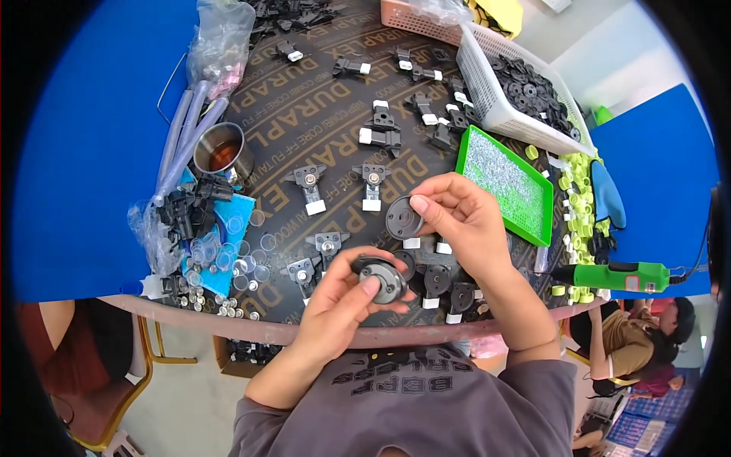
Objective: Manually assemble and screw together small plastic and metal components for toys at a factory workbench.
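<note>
My left hand [331, 311] is closed round a few black round plastic discs [386, 283], stacked together, the thumb lying on the top one. Between the thumb and fingers of my right hand [461, 219] is a single black disc [402, 219] with small holes, tilted up just above the table. Under and beside my hands lie several black brackets with white ends; some near the front edge carry a round disc [437, 280]. Farther off, two brackets stand side by side, one of them a bracket with a metal centre [372, 180].
A green tray [545, 204] of small silvery pieces and a white basket [487, 91] of black discs are at right. Beyond them lie yellow-green rings [582, 202] and a green power screwdriver [620, 277]. At left are a metal cup [242, 156], clear discs [260, 273] and a plastic bag [221, 38].
</note>
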`<move>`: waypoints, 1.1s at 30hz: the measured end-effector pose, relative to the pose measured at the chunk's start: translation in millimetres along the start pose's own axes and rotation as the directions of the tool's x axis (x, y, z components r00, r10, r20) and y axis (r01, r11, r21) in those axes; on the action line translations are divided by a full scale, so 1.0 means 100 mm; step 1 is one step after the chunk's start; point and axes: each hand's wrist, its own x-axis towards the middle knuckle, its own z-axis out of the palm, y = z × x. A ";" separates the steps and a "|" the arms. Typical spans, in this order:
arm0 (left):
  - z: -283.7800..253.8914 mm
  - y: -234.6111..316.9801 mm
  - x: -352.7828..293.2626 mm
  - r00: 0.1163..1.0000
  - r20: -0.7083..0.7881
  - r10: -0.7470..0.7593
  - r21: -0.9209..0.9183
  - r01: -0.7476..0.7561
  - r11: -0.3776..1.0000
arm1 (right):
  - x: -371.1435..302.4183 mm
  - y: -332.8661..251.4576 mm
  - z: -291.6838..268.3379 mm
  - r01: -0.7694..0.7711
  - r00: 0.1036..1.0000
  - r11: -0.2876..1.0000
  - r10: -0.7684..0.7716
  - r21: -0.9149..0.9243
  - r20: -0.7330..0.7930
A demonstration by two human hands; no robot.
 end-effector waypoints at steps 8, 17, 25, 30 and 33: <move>-0.07 0.13 0.07 0.991 -0.053 0.123 0.170 -0.112 0.979 | 0.02 0.01 0.10 0.014 1.000 0.999 -0.014 -0.038 0.010; -0.12 0.05 0.15 0.981 -0.130 0.143 0.298 -0.099 0.949 | 0.00 0.10 0.17 0.215 0.976 0.950 -0.201 -0.229 0.082; -0.20 0.05 0.11 0.981 -0.117 0.152 0.314 -0.108 0.943 | -0.10 -0.05 0.11 0.360 0.926 0.740 -0.211 -0.568 0.313; -0.30 0.00 0.08 0.969 -0.062 0.240 0.475 -0.182 0.861 | 0.06 -0.04 0.08 0.399 0.916 0.694 -0.278 -0.599 0.288; -0.25 0.06 0.07 0.935 -0.129 0.331 0.399 -0.256 0.880 | 0.37 0.07 0.08 0.080 0.996 0.910 -0.092 -0.406 -0.011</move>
